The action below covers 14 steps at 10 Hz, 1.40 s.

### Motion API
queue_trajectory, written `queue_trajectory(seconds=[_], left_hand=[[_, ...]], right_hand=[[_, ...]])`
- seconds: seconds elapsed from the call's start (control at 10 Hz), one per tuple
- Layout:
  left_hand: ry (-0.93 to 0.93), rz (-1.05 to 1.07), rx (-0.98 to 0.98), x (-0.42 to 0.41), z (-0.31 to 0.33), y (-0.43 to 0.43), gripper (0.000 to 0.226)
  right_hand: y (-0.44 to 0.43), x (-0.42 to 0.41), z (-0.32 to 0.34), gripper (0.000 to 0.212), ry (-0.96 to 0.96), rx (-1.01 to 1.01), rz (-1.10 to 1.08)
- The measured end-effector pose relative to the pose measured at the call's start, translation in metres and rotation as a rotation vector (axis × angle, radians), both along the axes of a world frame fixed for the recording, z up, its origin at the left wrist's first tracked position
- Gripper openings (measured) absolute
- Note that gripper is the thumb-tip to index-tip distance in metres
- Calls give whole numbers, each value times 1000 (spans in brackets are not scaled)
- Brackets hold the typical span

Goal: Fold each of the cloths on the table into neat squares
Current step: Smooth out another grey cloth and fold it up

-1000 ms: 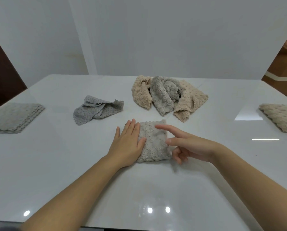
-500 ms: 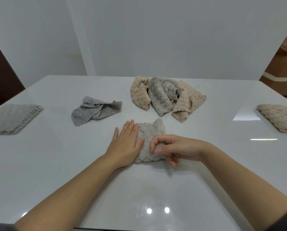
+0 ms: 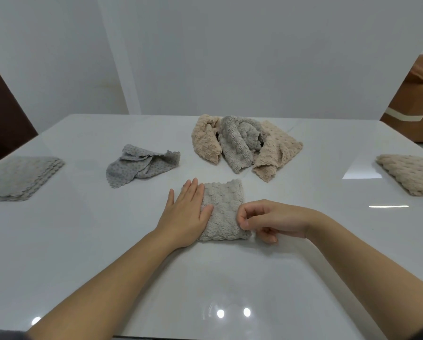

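Small grey cloth (image 3: 224, 212) lies folded near the middle of the table (image 3: 82, 241), a little toward 6 o'clock, already close to square. Left hand (image 3: 185, 214) is flat, fingers straight, palm pressing the cloth's 9 o'clock side. Right hand (image 3: 274, 220) is curled, thumb and forefinger pinching the cloth's 3 o'clock edge near its lower corner, with the other fingers tucked under against the table. Step in hand, as I read it: truing up the last fold. To do it well, use the left palm as an anchor so the layers cannot slide. Draw the pinched edge outward only enough to line the layers up, then lay it down and smooth from 9 toward 3 o'clock. The plush pile looks springy, so the slightly bulging lower right corner may want a firm press. Work left: thin grey cloth (image 3: 141, 165) crumpled at 10 o'clock, and a heap (image 3: 244, 146) of beige and grey cloths at 12 to 1 o'clock. Done: grey stack (image 3: 19, 176) at 9 o'clock and beige square (image 3: 411, 173) at 3 o'clock, both well apart from the hands.
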<state>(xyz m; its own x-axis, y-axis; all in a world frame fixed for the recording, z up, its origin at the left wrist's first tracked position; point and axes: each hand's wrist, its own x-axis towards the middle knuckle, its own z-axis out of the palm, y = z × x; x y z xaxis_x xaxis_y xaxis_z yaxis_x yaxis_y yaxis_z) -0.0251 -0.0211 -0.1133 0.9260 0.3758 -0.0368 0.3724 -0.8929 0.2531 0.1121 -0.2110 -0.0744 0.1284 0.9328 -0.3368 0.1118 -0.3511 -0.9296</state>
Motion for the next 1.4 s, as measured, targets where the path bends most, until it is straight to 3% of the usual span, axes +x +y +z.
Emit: queue_trajectory(seconds=[0.4, 0.5, 0.6, 0.7, 0.8, 0.9, 1.0, 1.2, 1.4], left_hand=[[-9, -2, -1, 0, -2, 1, 64], [-8, -4, 6, 0, -3, 0, 64], [-8, -2, 12, 0, -3, 1, 64], [-10, -5, 20, 1, -3, 0, 64], [-17, 0, 23, 1, -3, 0, 63], [-21, 7, 19, 0, -3, -1, 61], [-18, 3, 1, -2, -3, 0, 59], [-27, -19, 8, -5, -4, 5, 61], [-9, -274, 84, -46, 4, 35, 102]], right_hand=[[-12, 1, 6, 11, -35, -80, -3], [-14, 3, 10, 14, -83, -95, 11], [-15, 5, 14, 18, -205, -30, -110], [-3, -3, 13, 19, -497, 169, -376], [30, -22, 1, 30, -1032, 208, -304], [57, -40, -15, 56, -1209, -55, -102], [59, -44, -28, 61, -1234, -180, -62], [54, -42, -28, 62, -1229, -196, -43], [64, -18, -8, 52, -1146, -118, -159]])
